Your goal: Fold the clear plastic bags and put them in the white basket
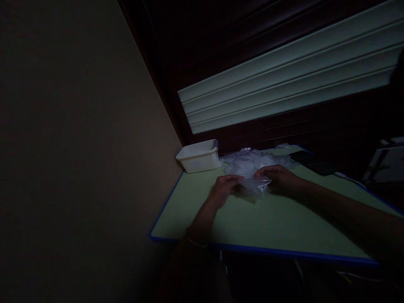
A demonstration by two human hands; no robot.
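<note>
Between my two hands is a clear plastic bag [256, 183], held just above the green tabletop [271, 223]. My left hand [224, 187] pinches its left side, fingers pressed together. On the bag's right side, my right hand [277, 177] grips the upper edge with thumb and fingers closed. A loose pile of clear plastic bags [249, 160] lies right behind my hands. The view is dim, and whether anything is inside the held bag cannot be made out.
A white plastic bin [200, 157] stands at the table's back left corner, beside the wall [94, 147]. Something dark and flat [315, 162] lies at the back right. Blue edging [268, 251] runs along the table's front. Slatted panels rise behind.
</note>
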